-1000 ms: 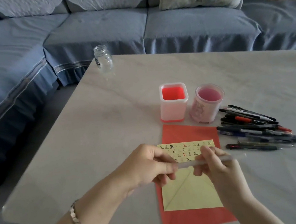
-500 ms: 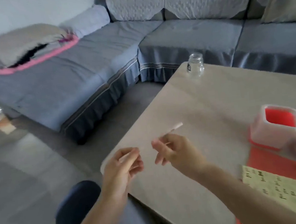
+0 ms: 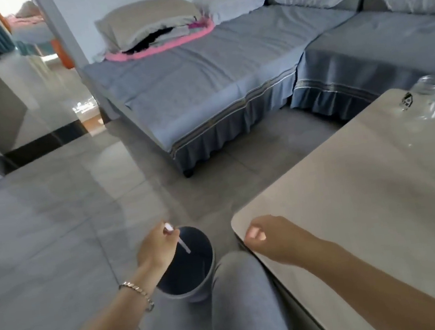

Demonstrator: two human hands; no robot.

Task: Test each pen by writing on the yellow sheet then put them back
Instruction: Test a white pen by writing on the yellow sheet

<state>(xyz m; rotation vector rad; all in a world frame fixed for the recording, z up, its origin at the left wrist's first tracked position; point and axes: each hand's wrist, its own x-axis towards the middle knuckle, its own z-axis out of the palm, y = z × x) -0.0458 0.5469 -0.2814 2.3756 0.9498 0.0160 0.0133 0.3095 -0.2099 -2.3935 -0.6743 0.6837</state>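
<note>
Pinching a thin pale pen [image 3: 183,243], my left grip [image 3: 154,252] hangs over the dark bin [image 3: 189,293], with the pen slanting down above the bin's mouth. Right of the bin, my right grip [image 3: 264,237] is curled and holds nothing, at the worktop [image 3: 367,200] corner. Far beyond the bin, a glass jar [image 3: 429,98] stands on the worktop, before a grey sofa [image 3: 199,78].

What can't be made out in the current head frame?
Yellow sheet, other pens: outside the head view; only the table corner shows.
Pen in the left hand: head view, upper part behind fingers, blurred; type and cap unclear.
Bin contents: head view, interior dark, partly behind the left hand.
Right hand: head view, curled, palm facing away; whether it holds anything is unclear.
</note>
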